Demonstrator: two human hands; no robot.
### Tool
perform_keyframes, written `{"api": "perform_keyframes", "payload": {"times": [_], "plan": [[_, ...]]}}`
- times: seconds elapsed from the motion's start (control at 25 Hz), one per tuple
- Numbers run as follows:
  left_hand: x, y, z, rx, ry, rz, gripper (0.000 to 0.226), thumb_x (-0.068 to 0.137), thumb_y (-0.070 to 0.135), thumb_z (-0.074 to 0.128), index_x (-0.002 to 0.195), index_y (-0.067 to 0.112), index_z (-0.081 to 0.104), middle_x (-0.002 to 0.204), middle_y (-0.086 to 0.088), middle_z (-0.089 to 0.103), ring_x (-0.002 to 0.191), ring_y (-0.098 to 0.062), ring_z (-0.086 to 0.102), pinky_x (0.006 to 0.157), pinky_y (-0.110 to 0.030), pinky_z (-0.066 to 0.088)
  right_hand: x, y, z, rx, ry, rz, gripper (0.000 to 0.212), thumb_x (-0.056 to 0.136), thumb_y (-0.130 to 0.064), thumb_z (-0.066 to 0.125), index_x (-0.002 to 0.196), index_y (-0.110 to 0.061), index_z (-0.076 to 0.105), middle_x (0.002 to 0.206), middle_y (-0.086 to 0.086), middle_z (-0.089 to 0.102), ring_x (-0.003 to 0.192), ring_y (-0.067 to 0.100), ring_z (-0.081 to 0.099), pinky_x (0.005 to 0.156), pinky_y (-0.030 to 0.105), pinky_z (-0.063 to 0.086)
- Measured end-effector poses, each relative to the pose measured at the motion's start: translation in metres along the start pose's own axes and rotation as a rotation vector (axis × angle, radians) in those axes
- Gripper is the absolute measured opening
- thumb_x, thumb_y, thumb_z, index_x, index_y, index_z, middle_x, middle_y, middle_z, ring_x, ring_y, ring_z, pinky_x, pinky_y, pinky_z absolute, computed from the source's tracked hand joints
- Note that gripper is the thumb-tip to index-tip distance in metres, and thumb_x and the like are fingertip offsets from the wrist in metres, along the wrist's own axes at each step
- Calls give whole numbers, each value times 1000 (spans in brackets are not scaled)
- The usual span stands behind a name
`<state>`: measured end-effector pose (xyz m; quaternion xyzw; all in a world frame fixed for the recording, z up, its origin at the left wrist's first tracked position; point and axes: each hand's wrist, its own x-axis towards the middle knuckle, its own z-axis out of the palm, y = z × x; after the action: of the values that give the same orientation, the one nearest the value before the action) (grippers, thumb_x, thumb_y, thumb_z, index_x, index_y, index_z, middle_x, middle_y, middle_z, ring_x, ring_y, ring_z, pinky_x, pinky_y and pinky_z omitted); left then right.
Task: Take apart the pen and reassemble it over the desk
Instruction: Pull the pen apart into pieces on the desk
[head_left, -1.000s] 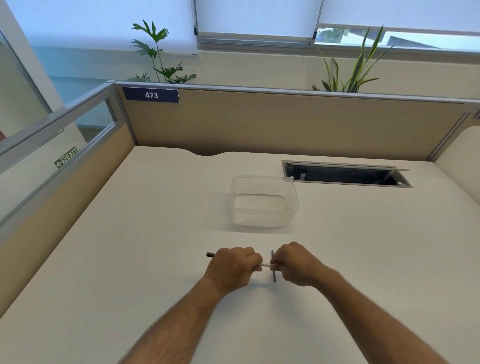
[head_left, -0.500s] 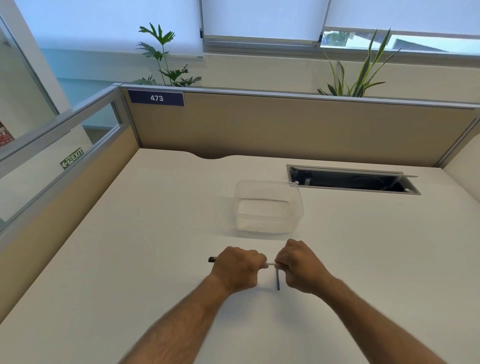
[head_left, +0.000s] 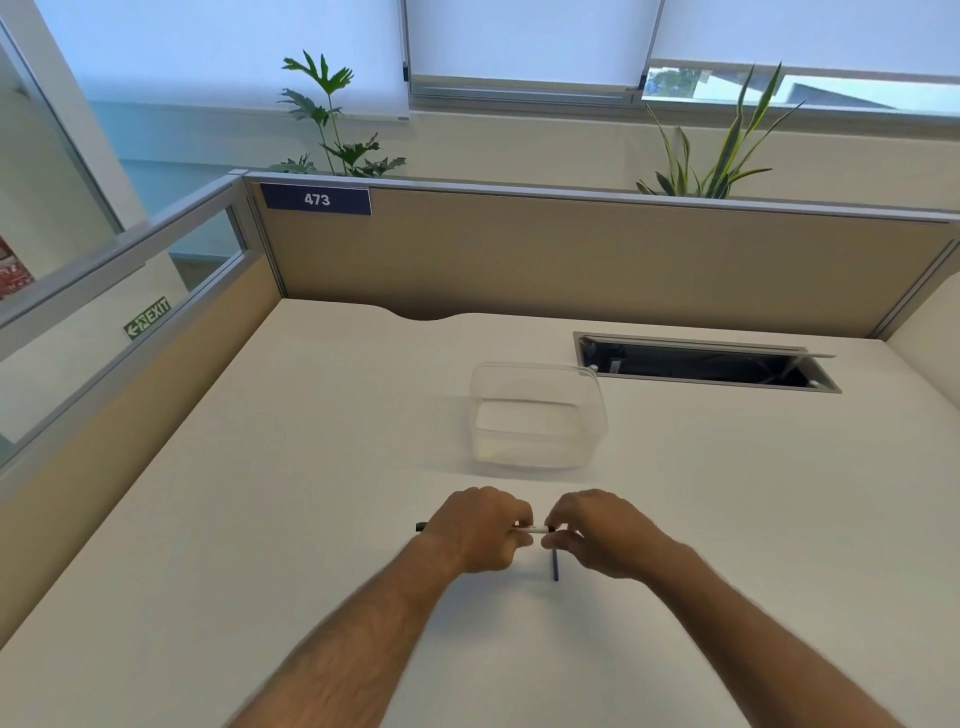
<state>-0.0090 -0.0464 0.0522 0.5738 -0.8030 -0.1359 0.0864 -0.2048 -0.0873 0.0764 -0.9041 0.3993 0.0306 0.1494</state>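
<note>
My left hand (head_left: 480, 530) is closed around the pen barrel (head_left: 535, 530), a thin white tube lying sideways over the desk (head_left: 260, 519); its dark end pokes out left of my fist. My right hand (head_left: 597, 532) pinches the barrel's right tip with thumb and fingers. A thin dark blue part (head_left: 555, 566), like the ink refill, lies on the desk under my right fingers and points toward me. Most of the barrel is hidden inside my left fist.
An empty clear plastic container (head_left: 537, 415) stands on the desk just beyond my hands. Farther back on the right is an open cable slot (head_left: 701, 361). Beige partition walls (head_left: 571, 260) close the desk at the back and left.
The hands have stayed at the same spot on the desk. My right fingers have loosened from a fist to a pinch at the barrel's tip, and a little more white barrel shows between the hands.
</note>
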Motion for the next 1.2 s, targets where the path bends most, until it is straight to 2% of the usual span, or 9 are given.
{"api": "perform_keyframes", "payload": {"times": [0.08, 0.24, 0.36, 0.48, 0.6, 0.8, 0.88, 1.0, 1.2], "plan": [[-3, 1, 2, 86, 61, 68, 22, 92, 36, 56, 103, 22, 69, 95, 0, 69, 82, -28, 63, 64, -33, 45, 3, 1, -7, 69, -94, 26, 26, 95, -38, 59, 106, -20, 73, 103, -2, 73, 92, 19, 62, 78, 33, 52], [-7, 5, 2, 182, 215, 235, 17, 90, 32, 62, 89, 18, 72, 82, -2, 64, 63, -29, 61, 51, -32, 49, 7, 4, -14, 170, -196, 55, 27, 91, -38, 66, 89, -12, 76, 62, -8, 61, 56, 7, 49, 56, 21, 38], [-9, 10, -3, 218, 271, 289, 8, 80, 27, 75, 77, 21, 70, 66, 3, 61, 52, -20, 58, 39, -24, 44, 12, 4, -19, 158, -158, 94, 26, 82, -38, 76, 91, -13, 79, 74, 5, 75, 52, 5, 53, 54, 19, 40], [-8, 12, -6, 226, 276, 300, 8, 78, 24, 76, 74, 22, 69, 58, 3, 59, 46, -19, 55, 37, -20, 41, 11, 4, -20, 146, -65, 95, 24, 78, -38, 80, 86, -15, 80, 70, 7, 77, 46, 3, 49, 51, 18, 36], [-5, 11, -4, 210, 254, 274, 10, 82, 22, 72, 73, 17, 67, 56, 0, 61, 44, -24, 56, 39, -23, 43, 9, 1, -16, 118, 50, 70, 20, 79, -36, 79, 86, -18, 81, 69, 6, 75, 53, 8, 46, 51, 20, 31], [2, 8, -4, 168, -11, 94, 17, 98, 23, 48, 97, 14, 62, 86, -11, 70, 72, -33, 62, 61, -36, 47, 5, 2, -8, -132, 162, -81, 18, 87, -34, 69, 92, -20, 80, 74, 4, 71, 75, 17, 51, 60, 27, 37], [4, 8, -6, 100, -84, 38, 19, 96, 18, 48, 106, 20, 63, 92, -10, 71, 79, -32, 63, 68, -37, 51, 4, 3, -7, -228, 214, -135, 14, 85, -30, 73, 84, -18, 80, 70, 2, 74, 74, 20, 57, 59, 29, 41], [7, 8, -6, 33, -113, 10, 25, 94, 15, 47, 109, 26, 64, 96, -8, 72, 81, -26, 62, 66, -31, 42, 1, 0, -6, -273, 296, -104, 15, 77, -30, 81, 74, -16, 77, 68, -1, 73, 71, 20, 59, 53, 28, 39], [9, 7, -7, 95, -89, 17, 23, 95, 19, 47, 110, 28, 61, 97, -6, 72, 82, -28, 65, 70, -37, 51, 4, -3, -12, -97, 130, 72, 40, 76, -51, 76, 95, -19, 63, 101, -5, 66, 90, 17, 56, 64, 26, 41]]}}
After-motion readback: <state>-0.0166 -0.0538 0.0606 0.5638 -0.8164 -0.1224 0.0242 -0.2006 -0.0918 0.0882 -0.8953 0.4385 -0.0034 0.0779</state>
